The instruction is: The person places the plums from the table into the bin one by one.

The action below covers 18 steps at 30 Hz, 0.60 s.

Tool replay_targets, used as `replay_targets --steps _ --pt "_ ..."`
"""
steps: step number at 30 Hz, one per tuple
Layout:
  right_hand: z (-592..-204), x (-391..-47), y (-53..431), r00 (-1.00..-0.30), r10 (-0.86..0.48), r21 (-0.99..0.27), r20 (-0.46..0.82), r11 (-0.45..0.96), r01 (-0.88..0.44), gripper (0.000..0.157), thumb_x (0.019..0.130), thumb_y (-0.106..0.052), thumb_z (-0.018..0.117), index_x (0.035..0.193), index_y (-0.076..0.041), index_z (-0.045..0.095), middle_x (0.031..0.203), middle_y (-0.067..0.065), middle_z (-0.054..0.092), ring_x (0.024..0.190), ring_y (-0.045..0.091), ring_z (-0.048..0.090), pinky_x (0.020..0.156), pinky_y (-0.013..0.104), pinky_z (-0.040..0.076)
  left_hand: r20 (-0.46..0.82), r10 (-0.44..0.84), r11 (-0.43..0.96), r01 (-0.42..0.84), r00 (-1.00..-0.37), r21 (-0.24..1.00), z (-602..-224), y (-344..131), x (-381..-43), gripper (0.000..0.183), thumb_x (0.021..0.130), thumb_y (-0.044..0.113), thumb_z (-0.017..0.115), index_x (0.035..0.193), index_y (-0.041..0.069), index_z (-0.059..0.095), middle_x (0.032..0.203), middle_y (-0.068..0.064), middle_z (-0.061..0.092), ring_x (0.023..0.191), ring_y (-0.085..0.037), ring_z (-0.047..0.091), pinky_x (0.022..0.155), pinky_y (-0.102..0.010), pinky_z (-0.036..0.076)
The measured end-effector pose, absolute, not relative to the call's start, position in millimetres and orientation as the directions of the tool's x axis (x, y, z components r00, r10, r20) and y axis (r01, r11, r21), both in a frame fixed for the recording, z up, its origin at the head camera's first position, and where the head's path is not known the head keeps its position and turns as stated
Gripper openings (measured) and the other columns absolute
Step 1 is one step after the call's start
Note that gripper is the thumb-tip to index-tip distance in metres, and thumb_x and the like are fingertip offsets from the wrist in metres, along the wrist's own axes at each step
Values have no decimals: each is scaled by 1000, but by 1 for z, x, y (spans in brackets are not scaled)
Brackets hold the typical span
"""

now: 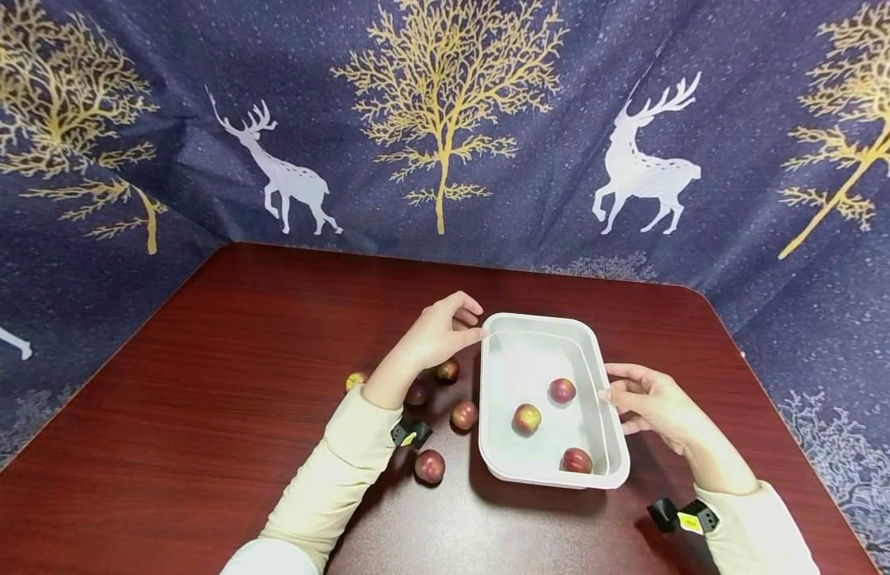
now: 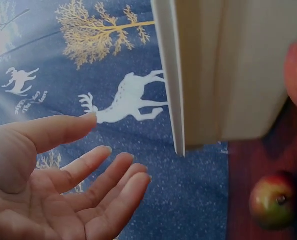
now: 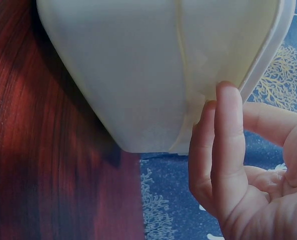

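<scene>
A white plastic bin [image 1: 520,359] stands at the right of the table with three red-and-yellow plums [image 1: 527,419] inside. My right hand [image 1: 653,407] grips its right side, thumb at the rim and fingers against the outer wall; the right wrist view shows this hand [image 3: 238,165] at the bin wall [image 3: 123,75]. By the far left corner of the bin is my left hand [image 1: 441,334], fingers loosely bent and holding nothing. In the left wrist view, a gap separates that hand [image 2: 53,197] from the rim [image 2: 176,110].
Several more plums [image 1: 464,415] lie on the dark red wooden table [image 1: 272,335] left of the bin, some partly behind my left forearm. One plum [image 1: 430,466] sits nearer to me. Beyond the table's far edge hangs a blue cloth [image 1: 517,200] with deer and trees.
</scene>
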State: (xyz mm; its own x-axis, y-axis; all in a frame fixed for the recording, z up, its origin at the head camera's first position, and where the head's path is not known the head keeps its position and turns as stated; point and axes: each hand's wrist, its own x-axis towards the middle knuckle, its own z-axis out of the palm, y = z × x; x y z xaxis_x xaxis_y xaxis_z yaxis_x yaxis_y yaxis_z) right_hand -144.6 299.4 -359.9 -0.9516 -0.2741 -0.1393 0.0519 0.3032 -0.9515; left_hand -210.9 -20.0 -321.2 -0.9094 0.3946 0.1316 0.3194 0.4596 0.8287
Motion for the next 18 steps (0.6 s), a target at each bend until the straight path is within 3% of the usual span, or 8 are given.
replay_targets --steps 18 --pt "-361 -145 300 -952 -272 -952 -139 301 53 55 93 -4 56 135 19 29 89 -1 64 74 11 67 61 35 58 18 392 667 298 -920 683 -336 -25 -224 33 84 14 72 112 6 57 110 -14 66 105 -27 61 91 -41 47"
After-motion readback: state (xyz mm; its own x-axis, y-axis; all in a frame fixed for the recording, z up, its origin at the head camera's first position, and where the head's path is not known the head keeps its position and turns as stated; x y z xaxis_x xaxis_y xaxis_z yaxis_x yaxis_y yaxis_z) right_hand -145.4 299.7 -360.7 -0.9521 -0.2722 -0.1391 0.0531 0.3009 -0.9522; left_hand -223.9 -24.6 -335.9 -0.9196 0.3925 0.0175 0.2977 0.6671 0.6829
